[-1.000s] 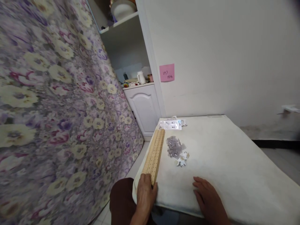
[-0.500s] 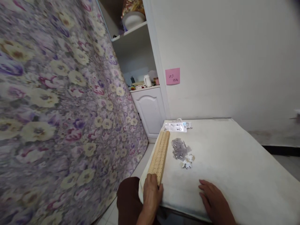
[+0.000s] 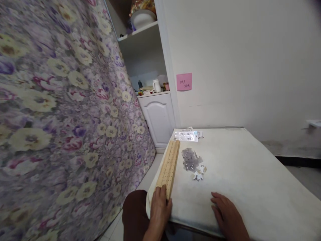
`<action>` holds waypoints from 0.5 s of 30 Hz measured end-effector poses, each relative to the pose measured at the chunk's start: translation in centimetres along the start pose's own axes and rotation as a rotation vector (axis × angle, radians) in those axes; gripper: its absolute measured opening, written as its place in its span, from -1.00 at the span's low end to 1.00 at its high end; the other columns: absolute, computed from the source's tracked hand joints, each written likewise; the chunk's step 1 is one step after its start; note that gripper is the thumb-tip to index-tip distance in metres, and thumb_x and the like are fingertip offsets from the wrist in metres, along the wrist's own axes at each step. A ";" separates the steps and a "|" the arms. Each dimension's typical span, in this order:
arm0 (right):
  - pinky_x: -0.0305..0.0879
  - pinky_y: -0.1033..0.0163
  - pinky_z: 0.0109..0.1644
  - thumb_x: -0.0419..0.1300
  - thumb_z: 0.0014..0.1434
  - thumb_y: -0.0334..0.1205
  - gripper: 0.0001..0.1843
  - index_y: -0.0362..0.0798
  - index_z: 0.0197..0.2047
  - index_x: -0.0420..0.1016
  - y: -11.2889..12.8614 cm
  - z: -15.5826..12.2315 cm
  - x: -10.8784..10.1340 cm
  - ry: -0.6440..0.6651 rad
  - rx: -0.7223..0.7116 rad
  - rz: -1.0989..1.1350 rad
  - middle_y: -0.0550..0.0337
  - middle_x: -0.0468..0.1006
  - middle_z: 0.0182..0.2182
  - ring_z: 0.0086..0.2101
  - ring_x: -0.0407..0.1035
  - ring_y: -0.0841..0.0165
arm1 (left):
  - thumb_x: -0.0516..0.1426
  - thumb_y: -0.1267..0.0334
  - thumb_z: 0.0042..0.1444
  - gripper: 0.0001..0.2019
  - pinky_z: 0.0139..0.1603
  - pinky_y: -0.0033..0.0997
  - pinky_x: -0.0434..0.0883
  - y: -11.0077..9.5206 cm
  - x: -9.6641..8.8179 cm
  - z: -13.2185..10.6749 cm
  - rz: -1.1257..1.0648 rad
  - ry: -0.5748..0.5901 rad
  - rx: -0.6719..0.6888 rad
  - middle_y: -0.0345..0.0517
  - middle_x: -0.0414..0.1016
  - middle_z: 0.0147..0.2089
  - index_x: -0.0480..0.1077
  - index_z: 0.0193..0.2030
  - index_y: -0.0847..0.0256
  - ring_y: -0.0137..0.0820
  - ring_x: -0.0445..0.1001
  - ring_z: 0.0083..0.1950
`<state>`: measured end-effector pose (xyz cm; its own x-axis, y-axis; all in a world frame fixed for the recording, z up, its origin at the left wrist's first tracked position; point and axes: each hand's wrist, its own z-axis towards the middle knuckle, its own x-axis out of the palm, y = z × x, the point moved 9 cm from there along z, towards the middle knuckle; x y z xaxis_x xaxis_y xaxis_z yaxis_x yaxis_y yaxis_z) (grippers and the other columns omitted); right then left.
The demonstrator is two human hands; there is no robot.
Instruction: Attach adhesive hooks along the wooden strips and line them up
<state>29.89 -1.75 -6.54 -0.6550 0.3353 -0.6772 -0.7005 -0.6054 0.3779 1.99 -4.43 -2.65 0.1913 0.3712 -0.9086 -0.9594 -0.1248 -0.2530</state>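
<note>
My left hand (image 3: pixel 159 206) is at the near end of a bundle of pale wooden strips with rows of small holes (image 3: pixel 171 167). Its fingers lie over the top and the thumb runs along the right side. The strips lie lengthwise along the table's left edge. My right hand (image 3: pixel 225 211) rests on the tabletop near the front edge, fingers stretched out and holding nothing. Between the hands and farther back is a pile of small clear plastic bags with metal bits (image 3: pixel 190 159). Small white pieces (image 3: pixel 199 174) lie just in front of the pile.
A clear package with hardware (image 3: pixel 186 136) lies at the table's (image 3: pixel 240 167) far left corner. A flowered curtain (image 3: pixel 62 117) hangs on the left. Behind stand a white cabinet (image 3: pixel 160 118) and a wall with a pink note (image 3: pixel 184 82). My knee (image 3: pixel 134 211) is beside the table.
The view has shifted very slightly. Both hands stay in the same places, and the things on the table have not visibly moved.
</note>
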 end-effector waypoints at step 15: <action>0.42 0.01 -0.01 0.10 0.18 -0.25 -0.79 0.00 -0.12 0.45 0.4 0.4 -0.4 0.009 -0.005 -0.004 0.05 0.54 -0.06 -0.06 0.43 0.18 | -0.01 0.35 0.10 -0.54 0.07 -0.19 0.31 -0.1 0.4 0.0 0.064 0.043 0.035 0.08 0.36 -0.01 0.23 0.18 0.29 -0.17 0.33 0.06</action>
<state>29.77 -1.81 -5.89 -0.6499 0.3312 -0.6841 -0.7014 -0.6079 0.3721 2.21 -4.30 -3.01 0.1374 0.3233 -0.9363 -0.9764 -0.1148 -0.1829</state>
